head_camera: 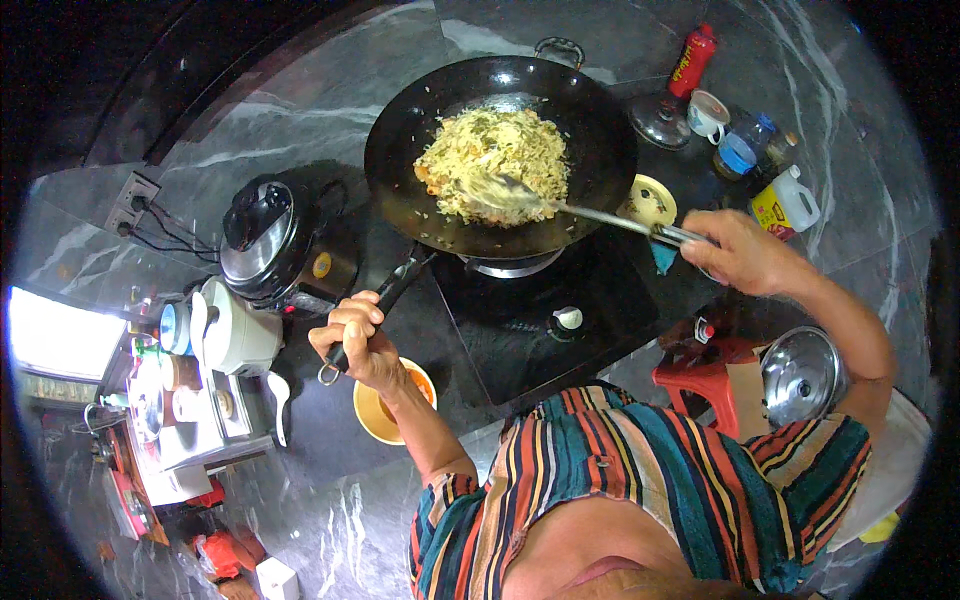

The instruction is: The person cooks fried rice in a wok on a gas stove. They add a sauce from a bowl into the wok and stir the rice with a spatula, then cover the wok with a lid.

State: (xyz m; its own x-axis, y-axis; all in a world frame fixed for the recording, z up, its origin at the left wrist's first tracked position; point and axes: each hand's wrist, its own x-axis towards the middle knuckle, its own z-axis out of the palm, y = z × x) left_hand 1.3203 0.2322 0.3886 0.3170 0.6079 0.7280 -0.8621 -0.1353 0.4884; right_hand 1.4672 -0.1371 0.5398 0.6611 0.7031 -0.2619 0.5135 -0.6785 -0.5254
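Observation:
A large dark wok (pixel 600 165) rests on the black cooktop (pixel 480 322), with a heap of fried rice (pixel 510 150) in its middle. My left hand (pixel 360 337) is closed around the wok's black handle (pixel 397 281), near the end with the metal ring. In my right hand (pixel 739 251) is the handle of a metal spatula (pixel 607 216); its head, coated with rice, lies at the lower side of the heap. Just left of my right hand stands a yellowish container (pixel 651 199), partly behind the spatula.
Left of the wok stands an electric cooker (pixel 322 262), plugged into a wall socket (pixel 135 202). A yellow bowl (pixel 375 416) sits below my left forearm, beside a white spoon (pixel 279 405). Bottles, a red one (pixel 691 61) among them, and a cup (pixel 707 116) line the right.

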